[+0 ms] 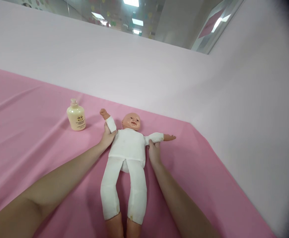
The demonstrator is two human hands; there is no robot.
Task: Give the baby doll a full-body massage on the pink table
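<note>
A baby doll (128, 143) with a white cloth body lies on its back on the pink sheet, head toward the wall. Its arms are spread to both sides, and its feet run out of view at the bottom. My left hand (107, 136) grips the doll's arm on the left, close to the shoulder, with the thumb in front. On the other side, my right hand (154, 152) holds the doll's outstretched arm from below, its thumb near the upper arm. Both hands' remaining fingers are partly hidden behind the cloth arms.
A cream pump bottle (76, 115) stands upright left of the doll. The pink sheet (35, 125) covers the surface and has folds at the left. White walls (97, 59) rise behind and at the right; a window (144, 19) is set above.
</note>
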